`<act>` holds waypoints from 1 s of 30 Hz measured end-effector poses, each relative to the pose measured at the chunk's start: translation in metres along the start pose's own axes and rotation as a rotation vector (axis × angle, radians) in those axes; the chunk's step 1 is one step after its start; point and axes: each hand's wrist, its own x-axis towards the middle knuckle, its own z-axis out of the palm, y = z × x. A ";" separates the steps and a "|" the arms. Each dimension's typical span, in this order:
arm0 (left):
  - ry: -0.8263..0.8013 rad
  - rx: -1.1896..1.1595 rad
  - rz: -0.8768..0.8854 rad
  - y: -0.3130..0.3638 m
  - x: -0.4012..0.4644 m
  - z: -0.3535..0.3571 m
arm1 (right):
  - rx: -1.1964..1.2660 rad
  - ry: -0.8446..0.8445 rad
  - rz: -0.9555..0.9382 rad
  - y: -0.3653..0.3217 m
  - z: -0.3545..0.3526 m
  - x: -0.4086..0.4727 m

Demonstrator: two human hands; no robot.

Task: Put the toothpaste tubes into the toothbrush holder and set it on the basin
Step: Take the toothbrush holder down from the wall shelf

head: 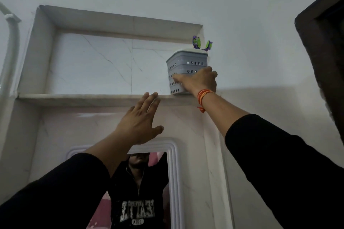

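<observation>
A grey perforated toothbrush holder (188,65) stands at the right end of a high wall niche, on its marble shelf (89,98). Two purple-and-green items (197,42) stick up out of its top; whether they are tubes or brushes I cannot tell. My right hand (200,81) is raised and wrapped around the holder's lower front. My left hand (141,119) is raised below the shelf edge with fingers spread, holding nothing. No basin is in view.
Below the niche hangs a mirror with a white frame (174,163), reflecting a person in a black top. A dark door frame (323,57) stands at the right and a white pipe (11,46) runs down the left wall.
</observation>
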 end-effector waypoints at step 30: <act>-0.656 -0.696 -0.338 0.085 -0.388 0.187 | -0.007 -0.414 0.310 0.304 -0.025 -0.432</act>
